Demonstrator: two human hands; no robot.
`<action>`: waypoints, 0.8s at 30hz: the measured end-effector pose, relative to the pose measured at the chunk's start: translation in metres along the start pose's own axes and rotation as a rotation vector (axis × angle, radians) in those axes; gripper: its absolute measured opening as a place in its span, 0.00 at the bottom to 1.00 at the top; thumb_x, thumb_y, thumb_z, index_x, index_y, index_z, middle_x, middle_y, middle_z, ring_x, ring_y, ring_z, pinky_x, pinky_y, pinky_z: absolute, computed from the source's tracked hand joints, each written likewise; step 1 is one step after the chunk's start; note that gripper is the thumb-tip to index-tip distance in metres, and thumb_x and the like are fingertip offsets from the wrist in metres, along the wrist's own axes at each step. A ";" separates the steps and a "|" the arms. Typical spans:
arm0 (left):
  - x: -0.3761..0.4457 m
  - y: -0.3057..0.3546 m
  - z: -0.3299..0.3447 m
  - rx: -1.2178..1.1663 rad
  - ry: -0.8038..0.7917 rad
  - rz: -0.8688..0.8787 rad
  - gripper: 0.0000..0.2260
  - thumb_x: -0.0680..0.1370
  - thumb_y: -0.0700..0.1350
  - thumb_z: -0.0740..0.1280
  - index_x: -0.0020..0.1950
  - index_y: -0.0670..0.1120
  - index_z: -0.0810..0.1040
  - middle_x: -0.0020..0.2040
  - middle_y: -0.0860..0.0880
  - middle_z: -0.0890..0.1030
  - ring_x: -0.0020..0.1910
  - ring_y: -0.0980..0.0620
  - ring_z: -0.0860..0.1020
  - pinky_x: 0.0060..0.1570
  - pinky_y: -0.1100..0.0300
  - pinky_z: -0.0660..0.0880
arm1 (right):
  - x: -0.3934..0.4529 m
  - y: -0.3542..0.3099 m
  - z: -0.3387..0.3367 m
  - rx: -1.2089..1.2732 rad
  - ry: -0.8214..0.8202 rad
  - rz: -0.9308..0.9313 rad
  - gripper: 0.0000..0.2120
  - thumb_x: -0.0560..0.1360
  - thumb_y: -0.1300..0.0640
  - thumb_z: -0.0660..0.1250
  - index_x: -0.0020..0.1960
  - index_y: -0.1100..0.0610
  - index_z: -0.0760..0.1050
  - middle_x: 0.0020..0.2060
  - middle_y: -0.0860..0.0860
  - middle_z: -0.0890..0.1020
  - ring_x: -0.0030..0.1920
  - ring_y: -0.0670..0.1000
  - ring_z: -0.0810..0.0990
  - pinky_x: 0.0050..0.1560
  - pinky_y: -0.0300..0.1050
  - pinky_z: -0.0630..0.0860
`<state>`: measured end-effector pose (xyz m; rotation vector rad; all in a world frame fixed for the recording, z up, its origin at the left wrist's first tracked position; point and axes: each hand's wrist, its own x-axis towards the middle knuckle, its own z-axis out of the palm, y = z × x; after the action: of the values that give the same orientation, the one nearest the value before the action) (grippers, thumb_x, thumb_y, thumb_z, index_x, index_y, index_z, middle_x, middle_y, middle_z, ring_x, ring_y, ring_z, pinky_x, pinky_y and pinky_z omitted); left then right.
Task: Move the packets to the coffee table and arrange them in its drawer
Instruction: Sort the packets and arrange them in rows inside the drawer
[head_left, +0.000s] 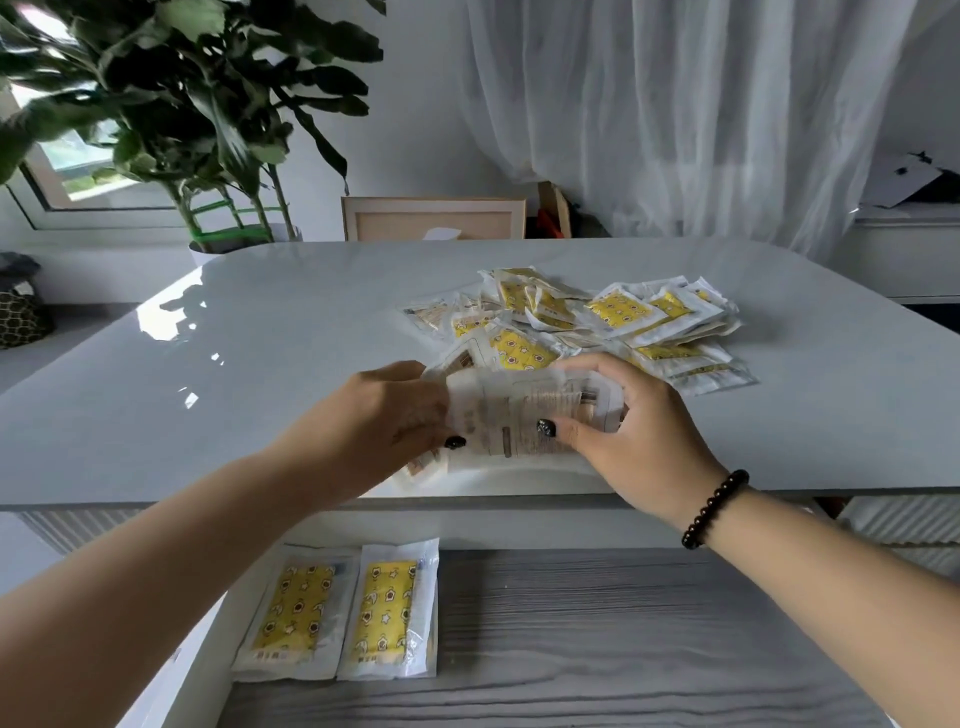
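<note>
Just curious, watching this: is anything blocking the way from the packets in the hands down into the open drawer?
Nothing visible does. The held packets sit at the table's front edge, right above the open drawer, where two packets already lie at the left.

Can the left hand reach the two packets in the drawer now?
Probably not at once: the left hand grips a bundle of packets together with the right hand. The drawer packets lie uncovered below.

Both hands, left and right, grip a packet at the desk edge, a packet pile behind it, two packets in the drawer below.
</note>
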<state>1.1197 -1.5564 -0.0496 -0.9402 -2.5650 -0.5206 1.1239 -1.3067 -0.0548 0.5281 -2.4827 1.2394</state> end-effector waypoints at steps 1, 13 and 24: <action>-0.001 -0.003 -0.002 0.070 0.013 0.006 0.13 0.75 0.54 0.64 0.58 0.52 0.77 0.46 0.51 0.79 0.36 0.50 0.79 0.31 0.54 0.76 | 0.001 0.004 0.001 -0.010 0.048 0.017 0.16 0.69 0.58 0.74 0.54 0.46 0.75 0.40 0.54 0.82 0.26 0.48 0.72 0.26 0.31 0.66; -0.013 -0.017 0.011 0.398 -0.115 -0.235 0.38 0.78 0.57 0.62 0.71 0.63 0.32 0.70 0.52 0.70 0.54 0.43 0.79 0.47 0.53 0.76 | -0.001 0.035 0.010 -0.043 0.104 0.148 0.18 0.67 0.62 0.76 0.54 0.54 0.74 0.39 0.41 0.77 0.38 0.42 0.76 0.35 0.24 0.70; -0.015 -0.025 0.002 0.202 0.056 -0.110 0.42 0.75 0.49 0.69 0.73 0.68 0.40 0.54 0.47 0.77 0.40 0.44 0.77 0.35 0.49 0.80 | 0.002 0.034 0.004 -0.043 0.155 -0.048 0.25 0.67 0.68 0.74 0.61 0.52 0.75 0.54 0.35 0.74 0.55 0.31 0.70 0.56 0.17 0.61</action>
<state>1.1134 -1.5810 -0.0636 -0.7092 -2.5701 -0.3042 1.1059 -1.2910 -0.0801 0.4602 -2.3482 1.1600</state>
